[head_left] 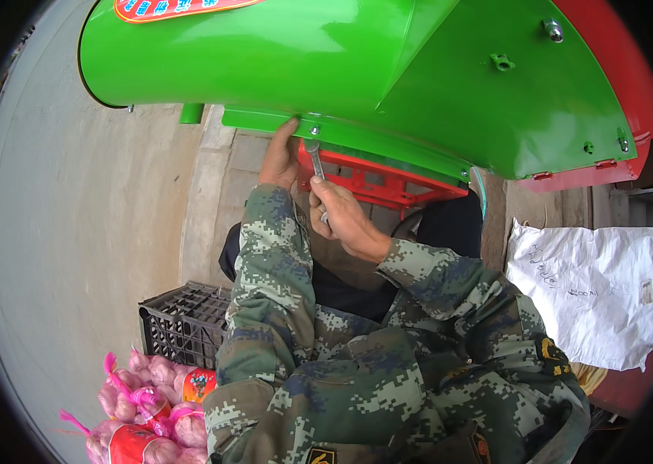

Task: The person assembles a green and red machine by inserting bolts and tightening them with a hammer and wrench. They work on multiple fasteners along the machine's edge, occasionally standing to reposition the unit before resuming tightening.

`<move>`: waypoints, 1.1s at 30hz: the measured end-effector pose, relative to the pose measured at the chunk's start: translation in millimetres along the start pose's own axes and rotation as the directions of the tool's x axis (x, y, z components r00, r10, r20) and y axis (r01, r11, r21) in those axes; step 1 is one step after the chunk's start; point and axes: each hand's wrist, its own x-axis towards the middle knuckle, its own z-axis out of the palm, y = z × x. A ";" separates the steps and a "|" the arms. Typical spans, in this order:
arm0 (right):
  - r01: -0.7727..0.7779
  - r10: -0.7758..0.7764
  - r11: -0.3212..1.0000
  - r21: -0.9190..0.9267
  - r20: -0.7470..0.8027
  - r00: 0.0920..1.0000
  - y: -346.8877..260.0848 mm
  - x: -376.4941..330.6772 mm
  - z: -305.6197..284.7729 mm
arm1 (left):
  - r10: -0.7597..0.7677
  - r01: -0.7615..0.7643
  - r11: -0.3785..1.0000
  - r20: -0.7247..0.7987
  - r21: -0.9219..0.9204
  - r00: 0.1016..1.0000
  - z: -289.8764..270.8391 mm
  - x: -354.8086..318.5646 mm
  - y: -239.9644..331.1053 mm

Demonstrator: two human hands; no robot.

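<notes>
A large green metal housing (265, 62) fills the upper part of the view, with a flange (388, 151) along its lower edge. My right hand (348, 220) is closed around the shank of a wrench (316, 161). The wrench's head rests at a bolt (315, 131) on the flange. My left hand (280, 161) reaches up just left of the wrench. Its thumb presses against the flange beside the bolt, while its other fingers are hidden behind the edge. Under the flange sits a red metal frame (377, 182).
A black plastic crate (181, 323) stands at lower left, beside several pink net bags of garlic-like bulbs (158, 393). To the right lies a white woven sack (593, 290). A red panel (612, 54) joins the housing at upper right. Grey pavement (71, 232) stretches along the left.
</notes>
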 end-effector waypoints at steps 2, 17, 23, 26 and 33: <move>0.045 -0.044 0.997 -0.059 0.015 0.999 -1.2 1.4 -14.2 | 0.018 -0.018 0.999 0.001 0.033 1.000 -5.6 3.8 -1.4; -0.143 0.202 0.915 0.377 -0.121 0.972 6.6 35.7 8.6 | -0.050 0.051 0.999 0.063 -0.007 0.997 -4.3 0.4 -0.6; -0.302 0.412 0.782 0.545 -0.088 0.907 10.7 84.4 82.8 | -0.327 0.351 0.786 0.140 -0.509 0.935 -43.9 -2.1 -8.2; -0.329 0.463 0.717 0.615 -0.068 0.883 9.0 104.9 98.3 | -0.515 0.473 0.577 0.153 -0.666 0.843 -58.6 5.8 -6.6; -0.274 0.233 0.920 0.281 0.169 0.958 -4.0 25.2 52.9 | 0.048 -0.069 0.983 0.124 0.173 0.991 -14.8 -9.9 -7.9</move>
